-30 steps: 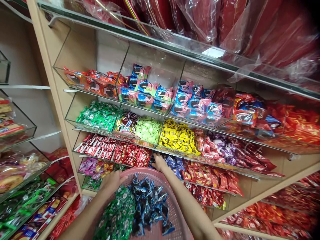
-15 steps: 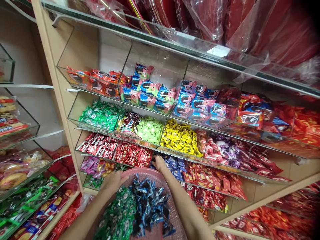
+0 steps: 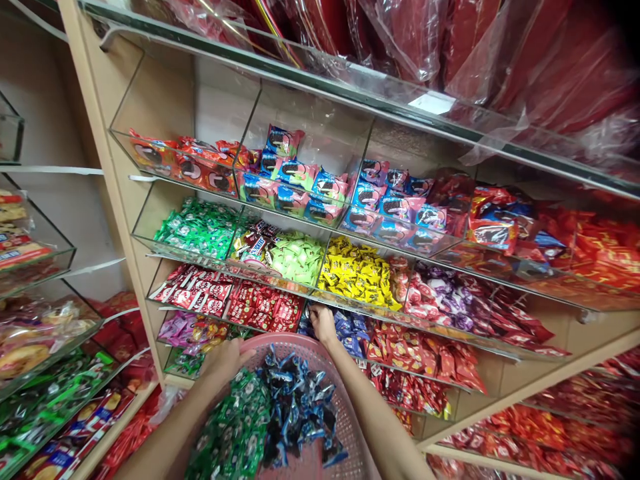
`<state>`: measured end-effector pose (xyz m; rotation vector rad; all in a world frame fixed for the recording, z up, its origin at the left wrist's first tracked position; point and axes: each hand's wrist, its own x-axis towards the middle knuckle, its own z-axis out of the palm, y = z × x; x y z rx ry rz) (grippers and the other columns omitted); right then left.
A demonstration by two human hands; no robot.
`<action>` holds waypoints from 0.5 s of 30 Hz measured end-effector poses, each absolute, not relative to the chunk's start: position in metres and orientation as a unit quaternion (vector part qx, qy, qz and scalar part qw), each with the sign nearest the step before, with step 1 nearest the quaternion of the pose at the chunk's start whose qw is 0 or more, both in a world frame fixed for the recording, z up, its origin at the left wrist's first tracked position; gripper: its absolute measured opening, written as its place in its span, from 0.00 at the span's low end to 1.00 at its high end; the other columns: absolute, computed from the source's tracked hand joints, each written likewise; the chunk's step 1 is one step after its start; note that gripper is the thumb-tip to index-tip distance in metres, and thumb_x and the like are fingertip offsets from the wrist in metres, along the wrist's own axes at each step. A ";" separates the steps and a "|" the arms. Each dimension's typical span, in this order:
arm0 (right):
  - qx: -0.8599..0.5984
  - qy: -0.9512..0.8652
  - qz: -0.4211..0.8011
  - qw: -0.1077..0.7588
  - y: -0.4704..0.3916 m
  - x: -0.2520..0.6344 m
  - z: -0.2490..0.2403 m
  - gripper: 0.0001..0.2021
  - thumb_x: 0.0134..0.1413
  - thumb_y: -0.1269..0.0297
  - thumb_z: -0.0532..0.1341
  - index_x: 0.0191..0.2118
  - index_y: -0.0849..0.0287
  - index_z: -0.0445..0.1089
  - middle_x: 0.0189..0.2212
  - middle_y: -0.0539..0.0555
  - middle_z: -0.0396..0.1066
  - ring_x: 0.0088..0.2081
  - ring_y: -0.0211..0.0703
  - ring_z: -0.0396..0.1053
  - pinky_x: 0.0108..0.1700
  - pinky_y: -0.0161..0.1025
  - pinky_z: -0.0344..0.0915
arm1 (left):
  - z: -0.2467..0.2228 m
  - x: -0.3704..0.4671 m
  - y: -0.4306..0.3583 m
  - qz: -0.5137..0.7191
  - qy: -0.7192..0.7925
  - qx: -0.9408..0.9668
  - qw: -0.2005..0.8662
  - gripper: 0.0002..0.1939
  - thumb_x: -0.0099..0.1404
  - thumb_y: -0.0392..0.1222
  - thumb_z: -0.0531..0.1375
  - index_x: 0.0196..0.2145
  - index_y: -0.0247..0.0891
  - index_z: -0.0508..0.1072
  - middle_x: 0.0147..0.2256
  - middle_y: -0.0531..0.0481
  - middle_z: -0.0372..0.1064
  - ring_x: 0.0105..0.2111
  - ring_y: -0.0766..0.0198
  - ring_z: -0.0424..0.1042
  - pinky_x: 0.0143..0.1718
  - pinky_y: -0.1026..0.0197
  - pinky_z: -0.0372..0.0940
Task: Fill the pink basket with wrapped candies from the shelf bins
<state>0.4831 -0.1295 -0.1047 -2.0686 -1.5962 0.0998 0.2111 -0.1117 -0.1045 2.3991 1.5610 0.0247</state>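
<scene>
My left hand point(image 3: 223, 360) is closed over the far left rim of a pink perforated plastic basket point(image 3: 295, 344). Inside the basket, green-wrapped candies point(image 3: 233, 420) fill the left side and dark blue twist-wrapped candies point(image 3: 300, 407) lie to their right. Beyond the rim, my right hand point(image 3: 323, 323) reaches into a shelf bin beside blue-wrapped candies point(image 3: 353, 330). Its fingers are curled downward, and the fingertips and whatever they hold are hidden. Red candy packets point(image 3: 265, 308) lie just left of that hand.
Above my right hand runs a clear-fronted shelf with yellow candies point(image 3: 357, 270) and light green candies point(image 3: 297, 259). Higher up sit blue-and-pink cookie packs point(image 3: 295, 172). A wooden upright point(image 3: 107, 180) stands at left, and red packets point(image 3: 425, 350) lie in bins to the right.
My right hand's fingers have drawn in and curl further down among the candies. My left hand keeps its place on the basket rim. The view has shifted slightly.
</scene>
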 end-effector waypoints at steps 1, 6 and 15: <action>-0.748 -0.595 0.029 0.292 -0.136 0.482 -0.102 0.15 0.56 0.72 0.51 0.43 0.61 0.72 0.41 0.59 0.73 0.44 0.44 0.68 0.48 0.35 0.60 | -0.105 0.211 -0.111 0.009 0.541 0.829 0.140 0.27 0.61 0.59 0.47 0.43 0.35 0.71 0.39 0.37 0.74 0.41 0.48 0.72 0.37 0.56 0.63; -0.651 -0.616 0.013 0.444 -0.185 0.468 -0.083 0.13 0.57 0.69 0.51 0.41 0.61 0.72 0.39 0.59 0.70 0.41 0.43 0.67 0.44 0.39 0.64 | -0.103 0.212 -0.111 0.003 0.539 0.831 0.139 0.27 0.61 0.60 0.47 0.43 0.35 0.71 0.39 0.37 0.74 0.40 0.49 0.72 0.37 0.57 0.63; -0.637 -0.616 0.060 0.459 -0.279 0.455 -0.064 0.12 0.60 0.62 0.52 0.43 0.56 0.71 0.40 0.58 0.69 0.43 0.44 0.67 0.46 0.41 0.64 | -0.100 0.211 -0.109 -0.008 0.532 0.834 0.146 0.25 0.62 0.57 0.47 0.43 0.34 0.70 0.39 0.36 0.73 0.41 0.49 0.72 0.38 0.55 0.63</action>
